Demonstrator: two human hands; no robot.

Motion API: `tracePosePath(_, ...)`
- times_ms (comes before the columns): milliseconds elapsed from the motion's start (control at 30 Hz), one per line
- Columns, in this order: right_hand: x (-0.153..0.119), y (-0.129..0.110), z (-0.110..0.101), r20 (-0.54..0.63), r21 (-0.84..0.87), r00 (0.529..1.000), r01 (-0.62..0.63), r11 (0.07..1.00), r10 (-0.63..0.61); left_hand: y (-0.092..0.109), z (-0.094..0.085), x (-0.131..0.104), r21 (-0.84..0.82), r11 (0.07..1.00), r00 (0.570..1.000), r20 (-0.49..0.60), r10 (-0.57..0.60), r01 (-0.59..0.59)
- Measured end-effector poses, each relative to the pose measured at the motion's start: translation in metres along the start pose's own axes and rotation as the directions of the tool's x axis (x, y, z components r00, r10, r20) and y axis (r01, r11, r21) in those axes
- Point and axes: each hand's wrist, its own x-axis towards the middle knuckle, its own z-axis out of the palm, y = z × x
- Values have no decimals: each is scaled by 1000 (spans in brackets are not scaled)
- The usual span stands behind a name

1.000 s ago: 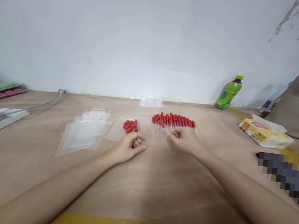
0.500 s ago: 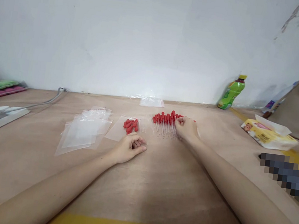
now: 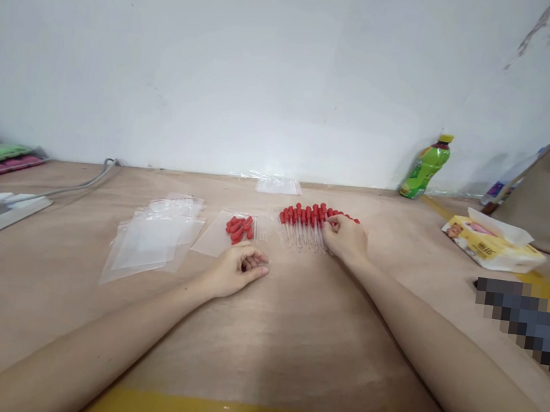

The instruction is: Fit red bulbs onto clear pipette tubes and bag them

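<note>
Red-topped clear tubes [image 3: 302, 216] lie side by side in a row on the counter [image 3: 258, 344], mid-right, red ends toward the wall [image 3: 211, 71], thin ends toward the person. Right hand [image 3: 329, 225] is at the row, covering part of its right side; thumb and fingertips pinched narrow. Can't tell from here if a tube is actually gripped.

Left hand [image 3: 256, 262] rests near the counter's middle, fingers loosely curled, moderate gap between thumb and fingers. Just beyond it: a small pile of loose red bulbs [image 3: 239, 228] on a flat translucent bag [image 3: 208, 241], with a few thin clear pieces [image 3: 263, 228] right beside the pile.

Further left, overlapping translucent zip bags [image 3: 151, 237], spread flat. Another small bag [image 3: 278, 185] sits by the wall.

Right side: green bottle [image 3: 426, 170] leaning at the wall, yellow tissue pack [image 3: 488, 245], beige bag [image 3: 549, 196] behind it. Far left: white power strip [image 3: 16, 209], grey cable [image 3: 79, 186] plugged in.
</note>
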Motion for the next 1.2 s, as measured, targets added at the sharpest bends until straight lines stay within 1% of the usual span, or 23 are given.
tracePosePath(133, -1, -2, 0, 10, -37, 1000, -10, 999, 10, 0, 0, 0, 5, 1000, 1000, 1, 11, -11)
tracePosePath(233, -1, -2, 0, -26, -55, 999, -28, 998, 27, -2, 2, -1, 29, 999, 999, -12, 31, -30)
tracePosePath(300, -2, -2, 0, -50, -42, 999, 0, 999, -2, -4, 2, -2, 88, 995, 997, -63, 50, -44)
tracePosePath(367, -4, -6, 0, -60, -28, 996, 58, 998, -59, -5, 0, -1, 178, 982, 986, -146, 85, -58)
tracePosePath(433, -9, -14, 0, -49, -21, 992, 120, 993, -121, -8, -3, 0, 278, 959, 960, -248, 132, -60)
tracePosePath(533, -16, -33, 4, 23, -16, 979, 204, 979, -204, -13, -11, 6, 418, 908, 902, -388, 191, -12)
tracePosePath(600, -20, -47, 10, 73, -13, 965, 255, 967, -253, -17, -16, 10, 487, 873, 870, -446, 209, 40)
tracePosePath(633, -21, -54, 13, 91, -12, 958, 273, 962, -271, -19, -18, 11, 512, 857, 862, -460, 212, 62)
tracePosePath(700, -21, -66, 21, 113, -18, 953, 283, 959, -280, -22, -21, 14, 546, 832, 861, -466, 205, 98)
tracePosePath(767, -19, -76, 28, 128, -40, 958, 265, 963, -258, -23, -22, 14, 565, 815, 872, -456, 179, 128)
tracePosePath(933, -15, -86, 37, 184, -83, 966, 198, 977, -181, -23, -23, 14, 560, 809, 901, -424, 91, 181)
tracePosePath(1067, -24, -84, 32, 195, -59, 961, 214, 975, -199, -23, -23, 14, 547, 814, 911, -408, 59, 193)
tracePosePath(1200, -44, -70, 16, 223, -18, 946, 243, 970, -233, -24, -26, 14, 516, 835, 905, -423, 53, 192)
